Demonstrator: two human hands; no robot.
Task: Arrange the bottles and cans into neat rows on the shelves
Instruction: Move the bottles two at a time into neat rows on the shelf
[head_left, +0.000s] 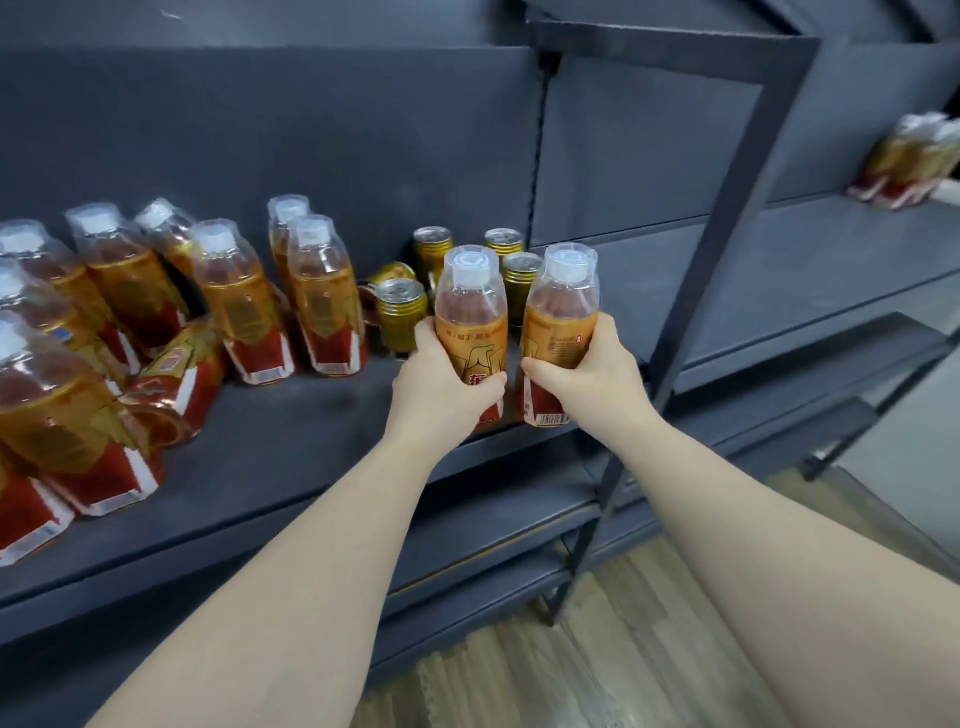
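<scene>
My left hand (441, 382) grips an upright amber drink bottle (470, 306) with a white cap and an orange and red label. My right hand (592, 369) grips a second such bottle (561, 312) right beside it. Both bottles stand at the right front of the dark grey shelf (311, 431). Behind them stand several gold cans (400, 314), and one gold can (389, 273) lies on its side. To the left, more of the same bottles (322, 291) stand in a loose group, and one bottle (171, 384) lies tipped over among them.
A dark metal upright post (727, 223) rises just right of my right hand and divides the shelving. On the neighbouring shelf, far right, stand a few more bottles (914, 161). Lower shelves (493, 535) jut out below. Wooden floor (597, 649) shows underneath.
</scene>
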